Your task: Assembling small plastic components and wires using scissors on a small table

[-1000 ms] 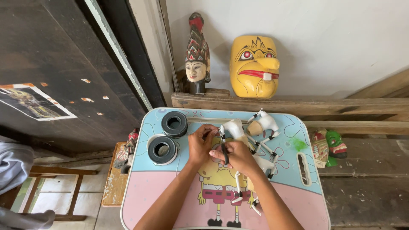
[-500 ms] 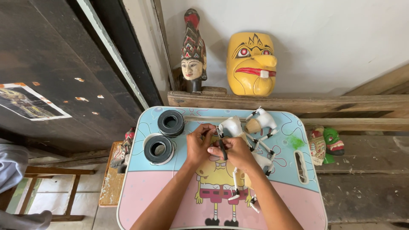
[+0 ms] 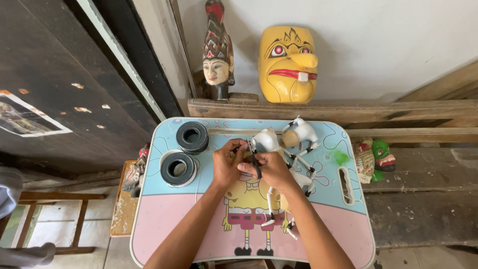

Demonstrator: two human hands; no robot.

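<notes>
A white jointed puppet (image 3: 289, 149) (on a small table (image 3: 199, 219)) is gripped by left hand (image 3: 226, 164) and right hand (image 3: 269, 169); 2 tape rolls (image 3: 178, 168) lie beside.

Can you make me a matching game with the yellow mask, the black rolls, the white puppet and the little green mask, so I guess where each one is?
Things:
1. yellow mask
2. two black rolls
3. white puppet
4. small green mask

Places:
A. on the wooden boards to the right of the table
B. leaning against the white wall on the ledge
C. on the blue part of the table, left of the hands
D. on the table, under the left hand and right hand

Pairs: 1-B, 2-C, 3-D, 4-A
</notes>
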